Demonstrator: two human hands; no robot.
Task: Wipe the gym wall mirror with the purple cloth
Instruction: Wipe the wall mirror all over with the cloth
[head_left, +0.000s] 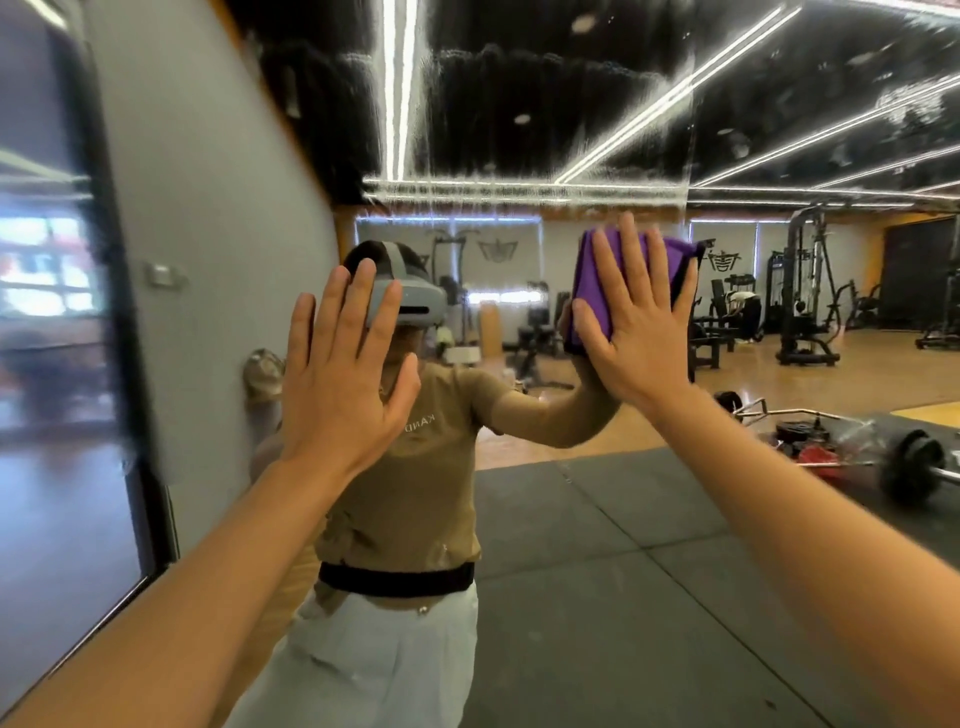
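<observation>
Two bare forearms reaching up from bottom corners. Left hand (343, 374) centre-left, flat, fingers straight and spread, grasping nothing. Right hand (636, 332) centre-right, fingers straight, pressing one folded purple cloth (597, 283) flat against mirror (571, 130). Glass smeared with wet streaks across upper frame. One grey wall (218, 260) at left, beside a dark-framed glass door (52, 312). Reflected: black floor mats (623, 571), wooden floor, one barbell (914, 467) at right, several weight machines (810, 296) upper right, strip lights on black ceiling.
</observation>
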